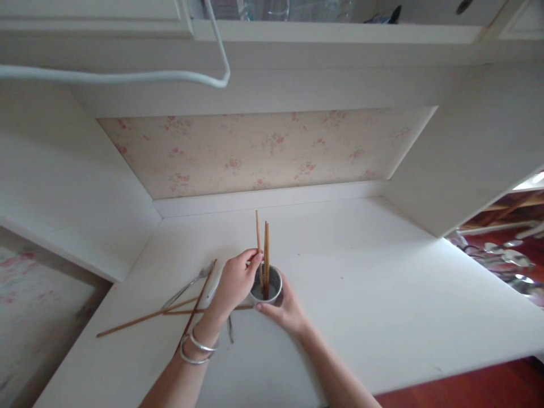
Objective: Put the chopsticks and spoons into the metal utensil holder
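My left hand (pixel 240 277) pinches a light wooden chopstick (pixel 257 229), whose lower end is inside a round metal cup (pixel 277 289). More chopsticks (pixel 266 249) stand upright in the cup beside it. Wrapped round the right side of the cup is my right hand (pixel 287 309), with the thumb at the near rim. Left of the cup, several loose utensils lie on the white surface: light chopsticks (pixel 136 323), a dark reddish chopstick (pixel 196 306) and a metal fork or spoon (pixel 187 286). A white-handled piece (pixel 212 285) is partly hidden by my left hand.
The white countertop (pixel 361 294) sits in an alcove with a floral back panel (pixel 272 150). White side walls (pixel 459 141) close it in. Overhead are a shelf with glassware (pixel 276 8) and a bent white rod (pixel 127 76). Shiny items (pixel 505 255) are beyond the right edge.
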Demonstrator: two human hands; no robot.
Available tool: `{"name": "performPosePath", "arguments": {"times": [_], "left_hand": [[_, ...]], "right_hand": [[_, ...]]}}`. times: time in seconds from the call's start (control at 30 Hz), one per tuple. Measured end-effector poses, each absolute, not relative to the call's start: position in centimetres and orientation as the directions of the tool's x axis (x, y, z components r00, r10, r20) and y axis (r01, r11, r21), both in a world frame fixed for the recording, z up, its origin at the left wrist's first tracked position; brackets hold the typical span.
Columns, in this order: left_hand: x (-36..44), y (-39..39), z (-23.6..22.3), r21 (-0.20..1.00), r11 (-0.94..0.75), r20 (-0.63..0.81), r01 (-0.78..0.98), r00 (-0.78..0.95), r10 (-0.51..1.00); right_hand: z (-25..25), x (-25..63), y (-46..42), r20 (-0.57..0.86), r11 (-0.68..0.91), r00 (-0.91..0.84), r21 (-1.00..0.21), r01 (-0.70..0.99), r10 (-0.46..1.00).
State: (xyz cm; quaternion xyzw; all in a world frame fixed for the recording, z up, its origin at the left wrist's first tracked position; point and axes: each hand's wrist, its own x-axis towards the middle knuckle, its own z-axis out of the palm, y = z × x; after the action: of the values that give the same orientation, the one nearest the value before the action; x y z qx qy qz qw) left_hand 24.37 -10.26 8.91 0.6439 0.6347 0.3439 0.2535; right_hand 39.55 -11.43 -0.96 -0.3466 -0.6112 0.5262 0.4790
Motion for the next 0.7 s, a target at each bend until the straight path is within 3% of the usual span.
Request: {"name": "performPosePath", "arguments": {"times": [0.2,0.43,0.57,0.7], "left_hand": [[24.7,-10.7,7.6,0.751,-0.076,0.123,0.656,-0.026,0.992],[24.5,-10.5,6.0,0.848,-0.096,0.122,0.521,-0.016,0.992],[24.1,-11.0,5.5,0.916,-0.05,0.074,0.398,-0.045,0.996],[24.0,-12.5,4.3,0.988,-0.024,0.029,0.154,-0.028,0.999]], "right_hand": [[-1.2,39.8,-11.2,0.252,0.251,-0.336,-0.967,-0.048,0.907],[-1.7,39.7,-11.1,0.289,0.295,-0.344,-0.955,-0.035,0.893],[-1.6,39.7,-11.2,0.28,0.282,-0.352,-0.958,-0.047,0.893],[-1.3,39.7,-11.4,0.253,0.247,-0.35,-0.967,-0.064,0.902]]}}
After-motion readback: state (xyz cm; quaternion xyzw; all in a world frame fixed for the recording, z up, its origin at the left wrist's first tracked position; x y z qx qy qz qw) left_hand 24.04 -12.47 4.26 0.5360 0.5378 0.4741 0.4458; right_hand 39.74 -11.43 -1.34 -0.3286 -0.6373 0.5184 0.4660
